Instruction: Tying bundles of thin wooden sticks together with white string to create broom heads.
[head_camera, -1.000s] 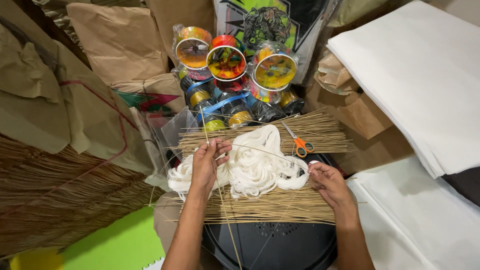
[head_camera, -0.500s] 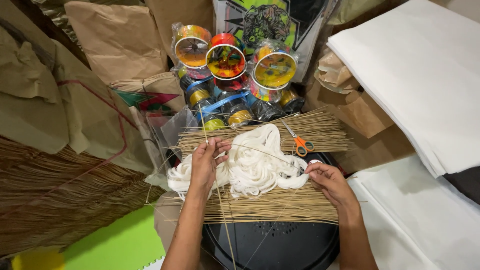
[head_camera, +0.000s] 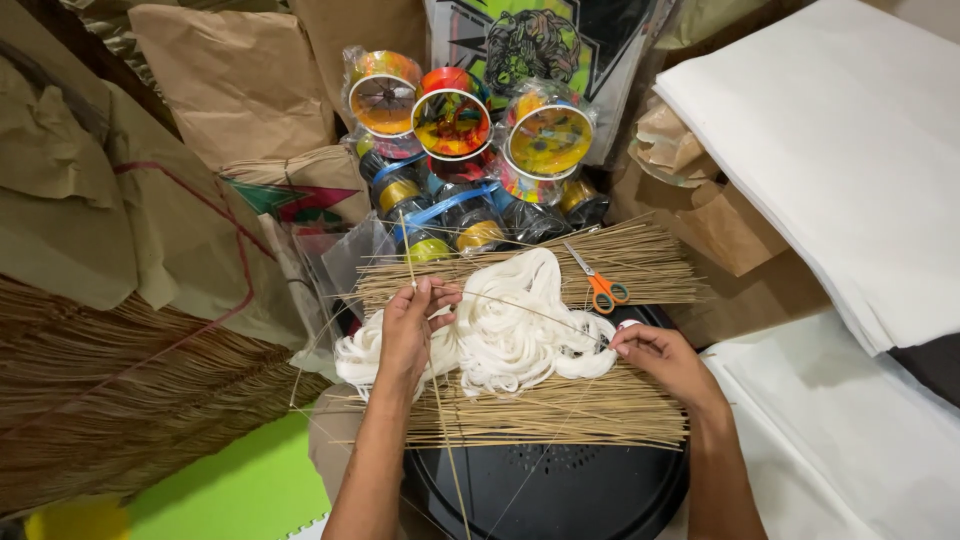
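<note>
1. We are looking down at a stack of white paper sheets (head_camera: 850, 150), the biggest thing here, filling the view from one o'clock round to four o'clock.
2. Crumpled brown paper bags (head_camera: 230, 80) are leaning at ten to eleven o'clock, and a heap of dry brown straw (head_camera: 110, 390) is lying below them at eight o'clock.
3. A round black tray (head_camera: 560, 490) is sitting at six o'clock, between our forearms (its far rim is hidden under the sticks).
4. A flat bundle of thin bamboo sticks (head_camera: 560, 410) is lying across the tray, with a second bundle (head_camera: 640, 265) lying just past it toward twelve o'clock.
5. A loose skein of white thread (head_camera: 510, 325) is resting on the sticks at the centre, between our two hands.
6. Colourful thread spools (head_camera: 450, 120) wrapped in clear plastic are standing at twelve o'clock, behind the far bundle.
7. Our left hand (head_camera: 410, 330) is resting on the skein's nine o'clock side, its fingertips closed together around one single stick (head_camera: 408, 250) that is running upright from the tray's edge up toward the spools.
8. Our right hand (head_camera: 660, 355) is lying at the skein's three o'clock side, thumb and forefinger pressed together on a taut strand of thread (head_camera: 530, 312) that is stretching across the skein to the left hand.
9. Orange-handled scissors (head_camera: 598, 282) are lying on the far bundle at one o'clock, well apart from both hands.
</note>
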